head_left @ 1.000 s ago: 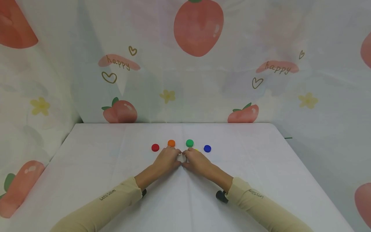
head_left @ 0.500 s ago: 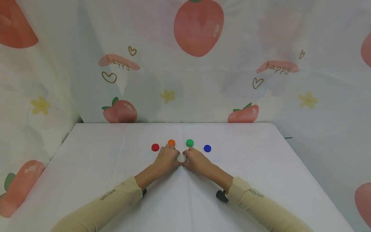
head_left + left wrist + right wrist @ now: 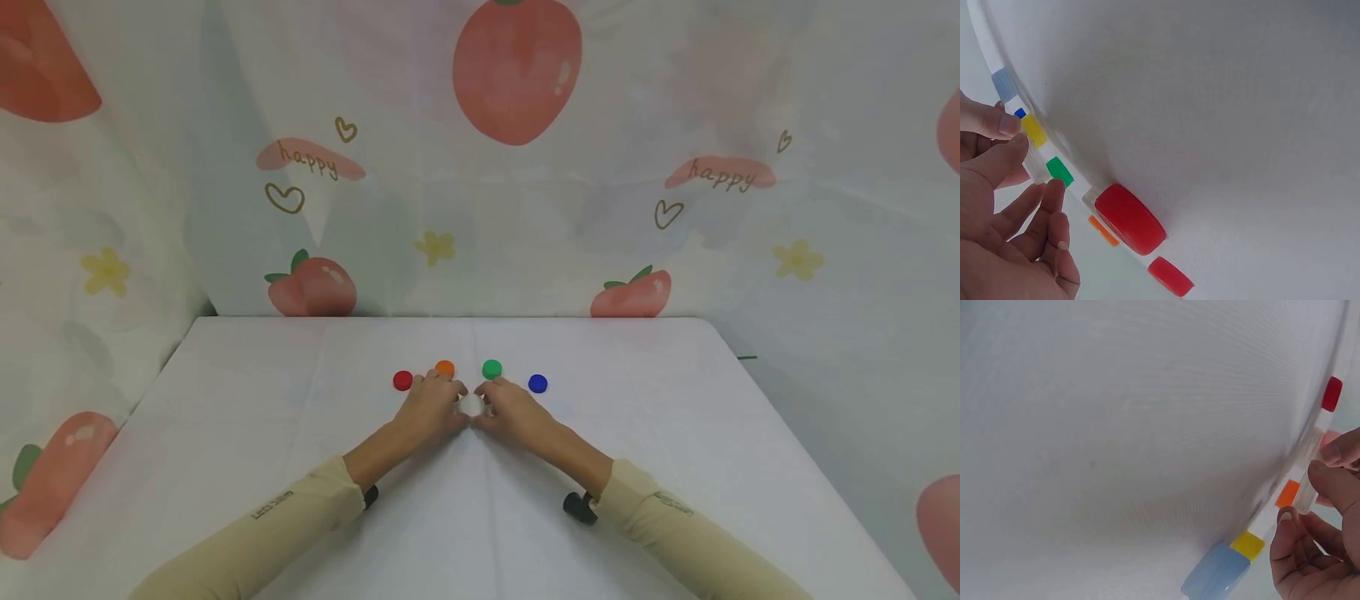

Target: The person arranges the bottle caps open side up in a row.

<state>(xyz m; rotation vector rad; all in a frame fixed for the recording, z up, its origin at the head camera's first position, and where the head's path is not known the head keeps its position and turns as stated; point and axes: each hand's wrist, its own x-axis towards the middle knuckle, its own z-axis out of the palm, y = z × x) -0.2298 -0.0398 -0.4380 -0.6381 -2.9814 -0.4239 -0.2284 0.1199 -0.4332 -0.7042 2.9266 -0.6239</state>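
Observation:
At the middle of the table, my left hand (image 3: 431, 410) and right hand (image 3: 513, 412) pinch a whitish bottle cap (image 3: 472, 406) between them, one from each side. Its ribbed, translucent side shows in the right wrist view, with the thumbs and fingertips at its edge. Just beyond the left hand lie a red cap (image 3: 402, 381) and an orange cap (image 3: 445, 367). A green cap (image 3: 492, 368) and a blue cap (image 3: 537, 383) are beyond the right hand. A yellow cap (image 3: 1248, 545) and a light blue cap (image 3: 1217, 572) sit by the right hand, hidden in the head view.
A second red cap (image 3: 1130, 219) lies close under the left hand. The white cloth-covered table (image 3: 315, 358) ends at a fruit-printed backdrop (image 3: 517, 217). A dark wrist camera (image 3: 580, 507) sticks out from the right sleeve.
Both hands keep the whitish cap at nearly the same spot, shifting only slightly. The sliver of yellow cap beside the right hand is now hidden in the head view.

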